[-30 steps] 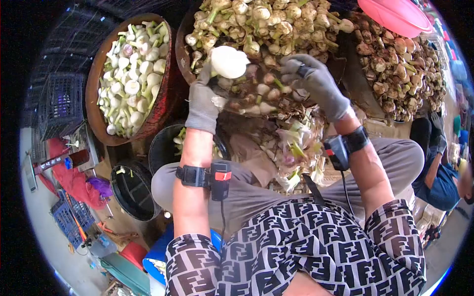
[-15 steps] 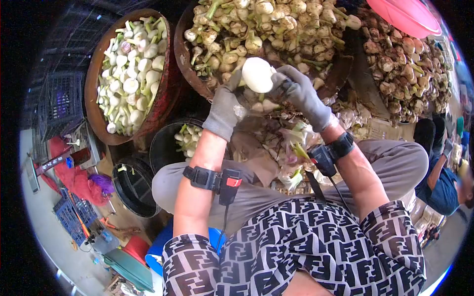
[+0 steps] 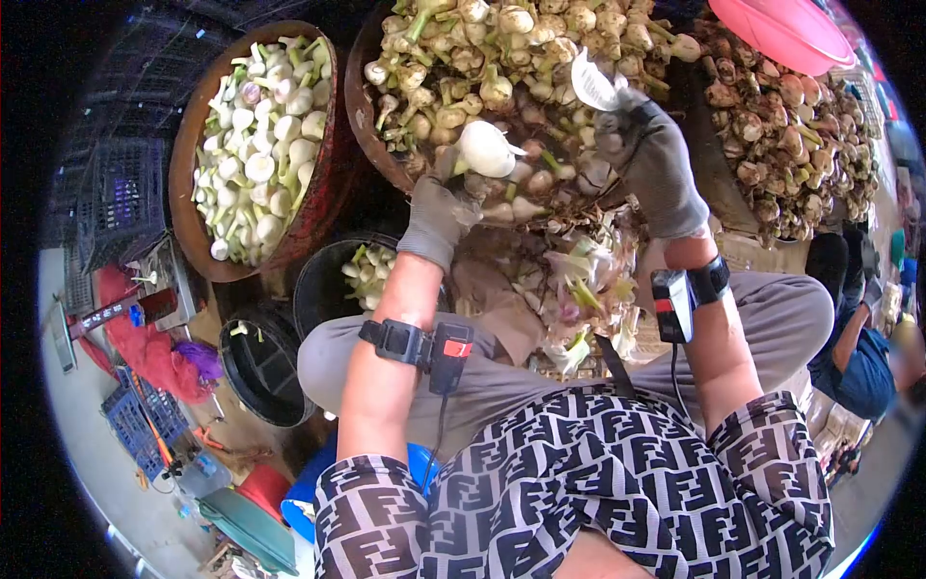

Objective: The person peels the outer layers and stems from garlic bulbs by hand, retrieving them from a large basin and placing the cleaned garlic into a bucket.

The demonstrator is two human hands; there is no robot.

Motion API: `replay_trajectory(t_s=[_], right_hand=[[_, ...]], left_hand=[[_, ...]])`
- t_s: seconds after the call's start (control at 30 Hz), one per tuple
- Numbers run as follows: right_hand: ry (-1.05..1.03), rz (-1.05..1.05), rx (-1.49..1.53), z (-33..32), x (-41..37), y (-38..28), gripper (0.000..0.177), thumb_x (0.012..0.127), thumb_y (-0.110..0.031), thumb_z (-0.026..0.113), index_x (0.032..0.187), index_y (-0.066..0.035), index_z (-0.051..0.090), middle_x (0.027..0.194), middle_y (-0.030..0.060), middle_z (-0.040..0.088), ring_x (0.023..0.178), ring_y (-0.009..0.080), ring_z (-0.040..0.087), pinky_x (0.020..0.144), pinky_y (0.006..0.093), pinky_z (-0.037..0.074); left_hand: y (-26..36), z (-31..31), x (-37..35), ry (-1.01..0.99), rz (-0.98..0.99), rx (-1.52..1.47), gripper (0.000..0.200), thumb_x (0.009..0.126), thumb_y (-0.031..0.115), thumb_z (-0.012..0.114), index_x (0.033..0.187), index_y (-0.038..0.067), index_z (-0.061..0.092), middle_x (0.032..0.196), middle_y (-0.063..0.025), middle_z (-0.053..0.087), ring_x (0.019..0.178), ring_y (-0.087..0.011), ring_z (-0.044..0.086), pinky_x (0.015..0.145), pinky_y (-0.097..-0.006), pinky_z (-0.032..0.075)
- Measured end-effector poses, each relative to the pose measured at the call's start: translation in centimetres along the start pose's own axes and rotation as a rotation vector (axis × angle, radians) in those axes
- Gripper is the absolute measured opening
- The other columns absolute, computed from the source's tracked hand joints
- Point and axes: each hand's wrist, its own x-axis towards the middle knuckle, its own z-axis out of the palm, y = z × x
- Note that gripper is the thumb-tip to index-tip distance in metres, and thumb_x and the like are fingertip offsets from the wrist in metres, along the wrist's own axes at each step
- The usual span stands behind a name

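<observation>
My left hand [image 3: 441, 214], in a grey glove, is closed on a clean white garlic bulb [image 3: 485, 151] near the front rim of the large tub. Off to the right and a little higher, my right hand [image 3: 656, 164], also gloved, pinches a thin white piece of garlic skin [image 3: 593, 81]. Behind both hands, the large round tub [image 3: 363, 116] holds unpeeled, soil-marked garlic. Loose peelings [image 3: 579, 289] lie in a heap below my hands, between my legs.
A rusty tub [image 3: 183, 164] of white garlic stands at the left. Nearer are a dark bucket [image 3: 307, 280] with some bulbs and a black basin [image 3: 253, 372]. More garlic [image 3: 762, 145] and a pink basin [image 3: 781, 34] are at the right. Another person [image 3: 858, 357] sits far right.
My right hand has moved up and right, away from the bulb, with a strip of skin now in its fingers. The bulb stays in my left hand, slightly lower and further left.
</observation>
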Motion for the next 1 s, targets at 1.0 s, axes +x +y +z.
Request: replay_trajectory(t_s=[1.0], right_hand=[[-0.853, -0.296, -1.551, 3.1, 13.5, 22.8, 0.021, 0.071, -0.003, 0.059, 0.091, -0.008, 0.065, 0.087, 0.0078, 0.064, 0.078, 0.0191, 0.060, 0.069, 0.0297, 0.048]], left_hand=[[8.8, 3.2, -2.0, -0.079, 0.630, 0.110, 0.030, 0.090, 0.022, 0.051, 0.106, -0.003, 0.053, 0.092, -0.0099, 0.059, 0.074, -0.0161, 0.057, 0.062, -0.0281, 0.050]])
